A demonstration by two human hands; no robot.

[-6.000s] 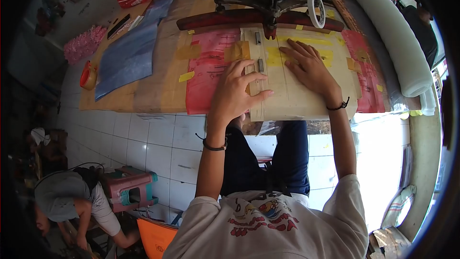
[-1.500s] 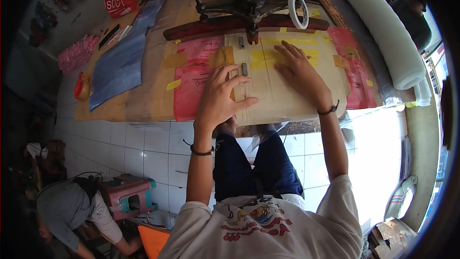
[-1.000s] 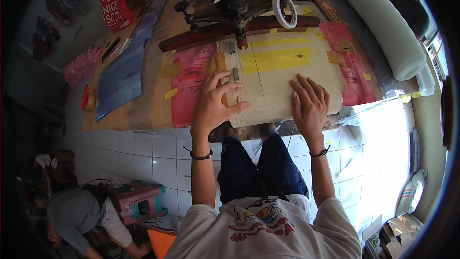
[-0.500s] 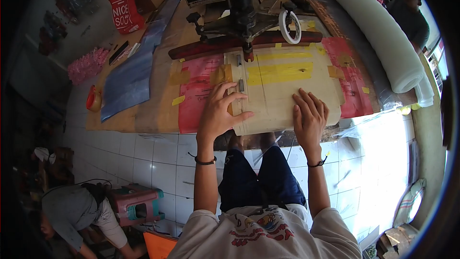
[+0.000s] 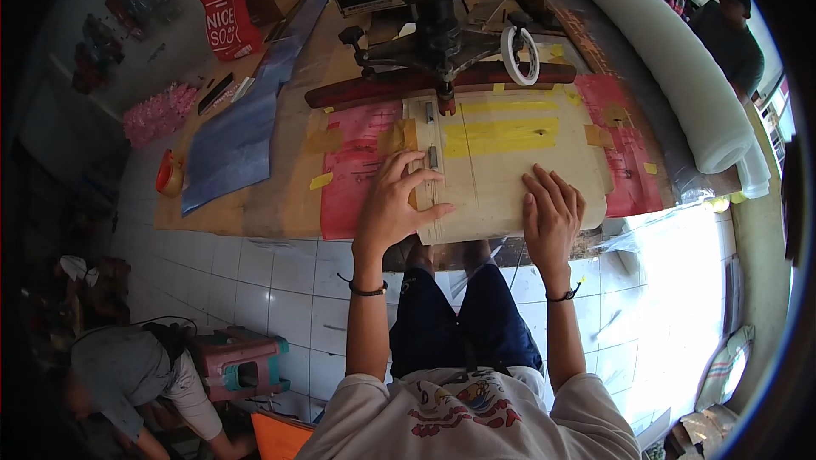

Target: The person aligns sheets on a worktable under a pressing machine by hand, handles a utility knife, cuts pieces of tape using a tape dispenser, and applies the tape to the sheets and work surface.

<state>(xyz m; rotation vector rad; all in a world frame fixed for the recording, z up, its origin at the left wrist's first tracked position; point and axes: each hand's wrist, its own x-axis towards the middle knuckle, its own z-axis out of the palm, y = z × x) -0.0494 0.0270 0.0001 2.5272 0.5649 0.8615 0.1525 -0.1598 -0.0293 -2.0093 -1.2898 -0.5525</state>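
A flat beige board [image 5: 493, 192] lies on the table under a press-like machine [image 5: 438, 43], with yellow tape [image 5: 501, 133] across its upper part. My left hand [image 5: 393, 205] rests at the board's left edge, thumb and fingers spread, holding nothing. Just above its fingertips is a small grey metal piece [image 5: 433, 156]; a second sits higher on the same strip. My right hand [image 5: 554, 213] lies flat on the board's right part, fingers stretched out. Red sheet [image 5: 344, 209] shows on both sides of the board.
A white tape roll [image 5: 520, 56] hangs from the machine. Blue sheet material [image 5: 228, 145] and a tape dispenser [image 5: 170, 173] are at left, a thick white foam roll [image 5: 680, 60] at right. One person [image 5: 136, 375] bends at lower left; another person [image 5: 727, 35] is at upper right.
The whole view has shifted slightly, so the table and machine appear a little lower and to the right. Both hands keep nearly the same places on the board.
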